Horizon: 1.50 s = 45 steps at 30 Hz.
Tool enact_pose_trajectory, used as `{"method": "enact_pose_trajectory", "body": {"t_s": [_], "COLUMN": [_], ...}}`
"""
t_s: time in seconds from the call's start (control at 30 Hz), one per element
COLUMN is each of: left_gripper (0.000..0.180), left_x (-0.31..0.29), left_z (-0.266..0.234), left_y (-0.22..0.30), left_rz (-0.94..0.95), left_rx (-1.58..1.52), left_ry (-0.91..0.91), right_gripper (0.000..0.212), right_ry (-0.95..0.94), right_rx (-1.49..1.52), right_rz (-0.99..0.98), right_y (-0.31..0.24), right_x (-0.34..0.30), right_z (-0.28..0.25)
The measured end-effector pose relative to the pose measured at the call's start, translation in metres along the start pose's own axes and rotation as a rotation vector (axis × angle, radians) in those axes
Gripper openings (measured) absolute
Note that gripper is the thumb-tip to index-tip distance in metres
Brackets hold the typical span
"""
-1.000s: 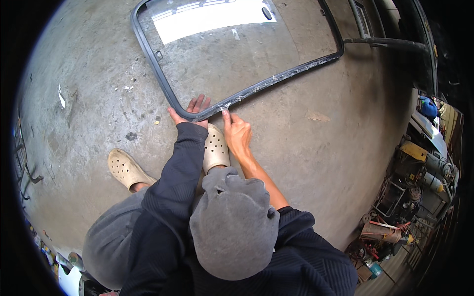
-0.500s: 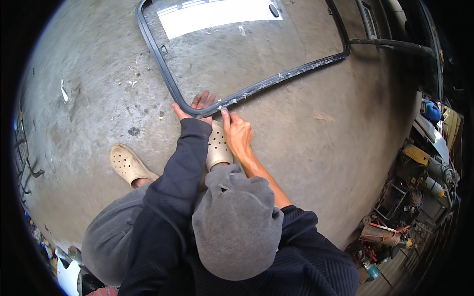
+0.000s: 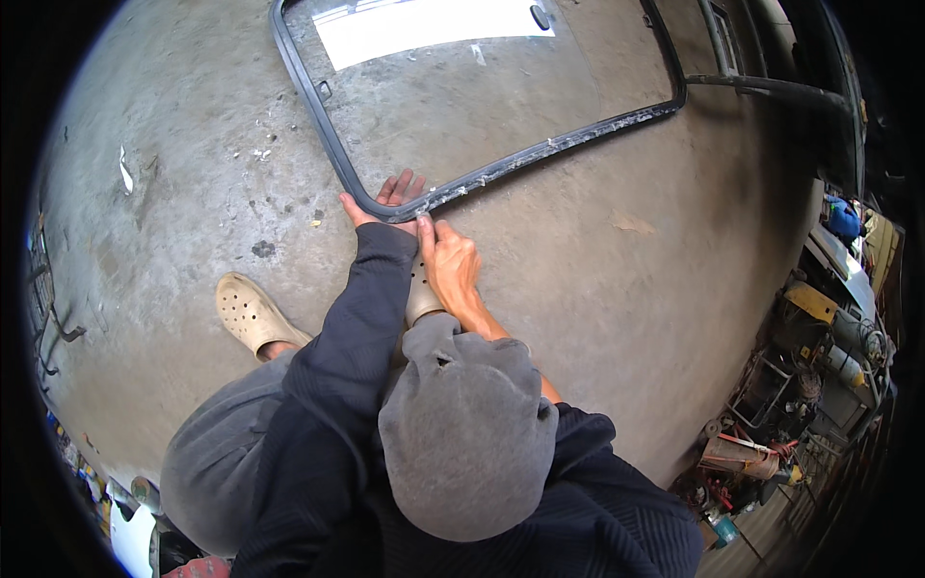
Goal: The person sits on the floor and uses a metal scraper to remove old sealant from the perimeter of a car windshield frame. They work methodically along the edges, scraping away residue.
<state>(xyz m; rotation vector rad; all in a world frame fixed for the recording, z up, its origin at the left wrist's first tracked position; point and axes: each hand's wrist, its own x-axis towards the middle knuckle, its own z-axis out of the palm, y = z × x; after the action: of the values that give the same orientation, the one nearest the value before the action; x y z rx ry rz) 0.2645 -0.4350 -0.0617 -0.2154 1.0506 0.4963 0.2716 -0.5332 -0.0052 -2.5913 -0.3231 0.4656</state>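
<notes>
Floor of stained grey concrete (image 3: 578, 279) runs on all sides. Workshop clutter (image 3: 742, 458) is heaped along the right rim. Window frame (image 3: 333, 144), black and glazed, lies ahead of the person, near corner over the left palm. Dark tube (image 3: 785, 89) reaches toward its right corner. Grey-trousered knee (image 3: 472, 443) rises between the forearms, an obstacle at centre. Tan clogs: left (image 3: 249, 310) off to the side, right (image 3: 421, 294) directly below the hands. Left hand (image 3: 398, 193): palm up under the corner, fingers spread inside the frame line, thumb outside. Right hand (image 3: 451, 258): fingers curled, one digit extended to the lower edge just beside that corner; cannot tell if it pinches anything. White residue (image 3: 549, 146) streaks this edge.

Frame's far side is cut off at the top; its support there cannot be told. Bright reflection (image 3: 434, 34) masks part of the glazing. Knee covers part of the right forearm; part of the left palm is behind the frame.

Concrete leaves room between right hand and clutter, also left of the frame. Tightest spot: between corner and right clog.
</notes>
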Motion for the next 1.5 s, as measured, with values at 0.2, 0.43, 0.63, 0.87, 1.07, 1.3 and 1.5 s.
{"method": "enact_pose_trajectory", "body": {"t_s": [0.2,0.43,0.63,0.87,1.07,1.3,1.5], "left_gripper": [0.089,0.098,0.103,0.103,0.105,0.104,0.105], "left_x": [-0.002,-0.003,0.001,0.003,0.004,-0.005,-0.004], "left_z": [-0.001,-0.006,-0.008,-0.012,-0.012,-0.005,-0.01], "left_y": [0.0,0.005,0.006,0.008,0.007,0.006,0.007], "left_rz": [-0.043,-0.072,-0.062,-0.081,-0.079,-0.089,-0.079], "left_rx": [0.017,0.024,0.048,0.036,0.057,0.007,0.071], "left_ry": [-0.026,-0.104,-0.143,-0.157,-0.211,-0.166,-0.198], "right_gripper": [0.041,0.043,0.044,0.043,0.041,0.042,0.041], "right_ry": [-0.026,-0.097,-0.13,-0.107,-0.082,-0.129,-0.199], "right_rx": [-0.009,0.001,-0.032,-0.08,-0.099,-0.113,-0.106], "right_rz": [0.069,-0.008,-0.044,-0.149,-0.255,-0.19,-0.256], "right_y": [0.007,0.004,-0.001,-0.007,-0.009,0.002,0.0], "right_x": [0.008,0.007,0.004,0.003,0.009,0.015,0.015], "right_z": [-0.009,-0.012,-0.006,-0.004,0.003,-0.013,-0.01]}}
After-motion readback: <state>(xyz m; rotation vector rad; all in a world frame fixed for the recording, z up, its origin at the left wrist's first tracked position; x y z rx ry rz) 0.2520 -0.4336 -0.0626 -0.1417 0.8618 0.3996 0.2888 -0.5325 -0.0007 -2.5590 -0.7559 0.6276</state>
